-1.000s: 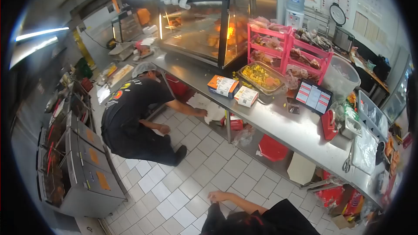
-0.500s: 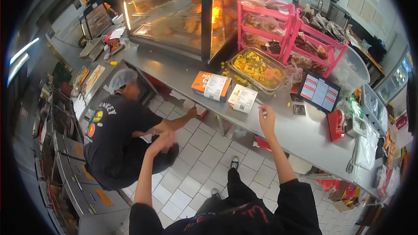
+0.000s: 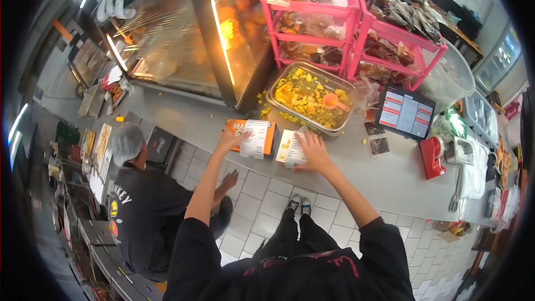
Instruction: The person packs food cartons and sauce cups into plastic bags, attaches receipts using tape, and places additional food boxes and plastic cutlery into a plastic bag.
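An orange takeaway box (image 3: 267,134) with a paper receipt stuck on it sits on the steel counter near its front edge. My left hand (image 3: 231,138) lies against its left end with the fingers stretched out. To its right is a smaller white box (image 3: 285,148), also bearing a receipt. The fingers of my right hand (image 3: 313,153) spread over the right side of this white box, thumb toward me. Whether either hand bears any weight cannot be made out.
Behind the boxes a glass tray (image 3: 267,99) holds yellow food pieces and an orange scoop (image 3: 332,102). Pink racks (image 3: 312,6), a heated display cabinet (image 3: 167,44), a tablet (image 3: 405,112) and a red tape dispenser (image 3: 431,157) stand around. A crouching co-worker (image 3: 147,206) is at my left.
Both my hands have come forward to the two boxes, the left from over the floor. I stand closer to the counter. The co-worker's arm has drawn back from under it.
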The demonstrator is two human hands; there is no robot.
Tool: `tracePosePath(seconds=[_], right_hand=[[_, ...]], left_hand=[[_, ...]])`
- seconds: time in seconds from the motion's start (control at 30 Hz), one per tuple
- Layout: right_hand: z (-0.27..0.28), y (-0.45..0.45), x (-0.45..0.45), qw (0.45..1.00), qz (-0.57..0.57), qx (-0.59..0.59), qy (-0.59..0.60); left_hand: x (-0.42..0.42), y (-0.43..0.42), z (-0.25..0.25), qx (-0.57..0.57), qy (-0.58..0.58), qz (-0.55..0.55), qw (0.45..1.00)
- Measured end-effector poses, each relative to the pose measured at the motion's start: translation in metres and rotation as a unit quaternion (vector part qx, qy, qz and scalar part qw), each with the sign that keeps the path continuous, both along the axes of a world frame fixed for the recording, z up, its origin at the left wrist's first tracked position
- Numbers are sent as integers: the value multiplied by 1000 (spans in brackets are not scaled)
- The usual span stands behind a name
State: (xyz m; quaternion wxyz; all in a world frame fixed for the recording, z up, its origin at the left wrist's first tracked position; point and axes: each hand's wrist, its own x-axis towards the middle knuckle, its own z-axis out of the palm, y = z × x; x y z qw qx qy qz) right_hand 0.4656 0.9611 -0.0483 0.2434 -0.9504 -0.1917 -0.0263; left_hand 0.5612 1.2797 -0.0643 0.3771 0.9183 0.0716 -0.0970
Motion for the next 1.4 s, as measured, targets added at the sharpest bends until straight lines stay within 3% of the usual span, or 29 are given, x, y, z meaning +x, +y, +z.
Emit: tracePosePath(seconds=[0.03, 0.33, 0.47, 0.63, 0.83, 0.93, 1.17, 1.23, 1.4], right_hand=[[0, 4, -3, 999, -10, -41, 14], [4, -14, -61, 988, -135, -19, 65], [11, -57, -117, 973, -215, -31, 84], [17, -124, -179, 959, -257, -51, 112], [17, -215, -254, 939, -337, -23, 62], [16, -267, -290, 937, -347, -21, 34], [14, -416, -329, 921, -370, -32, 120], [9, -454, -322, 925, -349, -125, 85], [17, -515, -299, 931, -281, -229, 47]], left_hand=[[0, -2, -3, 16, -17, -1, 1000], [-32, -56, -10, 60, -75, -100, 990], [-70, -122, 5, 113, -106, -137, 978], [-120, -215, 14, 85, -179, -193, 961], [-169, -331, 19, 100, -245, -238, 935], [-194, -386, 15, 111, -268, -234, 928], [-240, -493, 2, 164, -322, -173, 916], [-248, -512, 5, 165, -321, -165, 918], [-254, -542, 12, 152, -365, -162, 904]])
